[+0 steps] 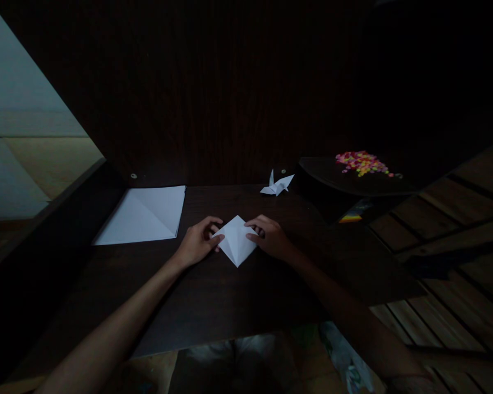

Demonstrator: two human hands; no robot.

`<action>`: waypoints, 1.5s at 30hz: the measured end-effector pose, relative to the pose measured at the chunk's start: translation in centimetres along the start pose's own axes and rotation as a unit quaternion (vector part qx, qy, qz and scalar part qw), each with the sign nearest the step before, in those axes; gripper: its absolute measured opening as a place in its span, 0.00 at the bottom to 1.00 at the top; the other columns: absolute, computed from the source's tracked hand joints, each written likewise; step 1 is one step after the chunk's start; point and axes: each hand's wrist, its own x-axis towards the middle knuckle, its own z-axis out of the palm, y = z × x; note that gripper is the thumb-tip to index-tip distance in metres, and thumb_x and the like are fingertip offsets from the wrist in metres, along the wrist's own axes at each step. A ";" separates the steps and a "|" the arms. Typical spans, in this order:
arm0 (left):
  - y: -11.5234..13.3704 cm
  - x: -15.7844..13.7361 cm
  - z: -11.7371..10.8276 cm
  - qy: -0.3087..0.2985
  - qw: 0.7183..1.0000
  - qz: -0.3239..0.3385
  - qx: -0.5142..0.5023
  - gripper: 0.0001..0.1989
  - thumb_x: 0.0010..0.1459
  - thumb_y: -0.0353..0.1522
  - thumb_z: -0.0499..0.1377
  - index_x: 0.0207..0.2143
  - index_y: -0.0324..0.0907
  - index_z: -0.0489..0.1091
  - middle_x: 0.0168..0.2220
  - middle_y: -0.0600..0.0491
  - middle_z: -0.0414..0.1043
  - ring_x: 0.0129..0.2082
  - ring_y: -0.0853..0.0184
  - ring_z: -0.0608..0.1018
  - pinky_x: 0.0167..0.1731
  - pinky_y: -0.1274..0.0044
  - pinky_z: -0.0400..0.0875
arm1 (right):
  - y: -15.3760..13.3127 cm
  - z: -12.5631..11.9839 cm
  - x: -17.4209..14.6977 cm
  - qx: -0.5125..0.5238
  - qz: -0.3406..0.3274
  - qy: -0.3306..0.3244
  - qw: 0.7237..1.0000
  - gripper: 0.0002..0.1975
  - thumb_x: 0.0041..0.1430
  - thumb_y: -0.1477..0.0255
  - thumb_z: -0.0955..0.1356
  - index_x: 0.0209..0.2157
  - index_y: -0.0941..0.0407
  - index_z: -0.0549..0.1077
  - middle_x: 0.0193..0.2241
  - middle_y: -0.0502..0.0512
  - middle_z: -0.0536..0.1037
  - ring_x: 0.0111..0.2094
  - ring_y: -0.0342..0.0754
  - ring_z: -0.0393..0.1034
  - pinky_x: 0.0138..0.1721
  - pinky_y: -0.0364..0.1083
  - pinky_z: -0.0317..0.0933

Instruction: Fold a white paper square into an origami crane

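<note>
A white sheet of paper folded into a diamond (237,241) is held over the dark desk, one corner pointing at me, with creases running across it. My left hand (199,239) pinches its left corner, thumb on top and fingers behind. At the opposite corner my right hand (270,235) grips the paper the same way, thumb on the face. Beyond my right hand, a finished white paper crane (277,186) stands close to the back panel. A stack of white paper (142,214) with a diagonal crease on its top sheet lies to the left.
The dark wooden desk (213,306) has a raised side board (57,230) at left and a tall back panel (213,98). On a rounded shelf (332,176) at right sits a pile of small colourful pieces (363,163). Wooden slats (447,323) show at lower right.
</note>
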 end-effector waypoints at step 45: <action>0.6 -0.4 -1.1 -0.174 0.902 0.265 0.292 0.14 0.63 0.39 0.55 0.41 0.41 0.77 0.39 0.48 0.73 0.42 0.64 0.73 0.44 0.73 0.67 | -0.7 -2.4 -0.8 -0.174 -0.168 -0.168 0.956 0.13 0.49 0.58 0.74 0.32 0.52 0.81 0.48 0.55 0.78 0.46 0.54 0.70 0.48 0.55 0.58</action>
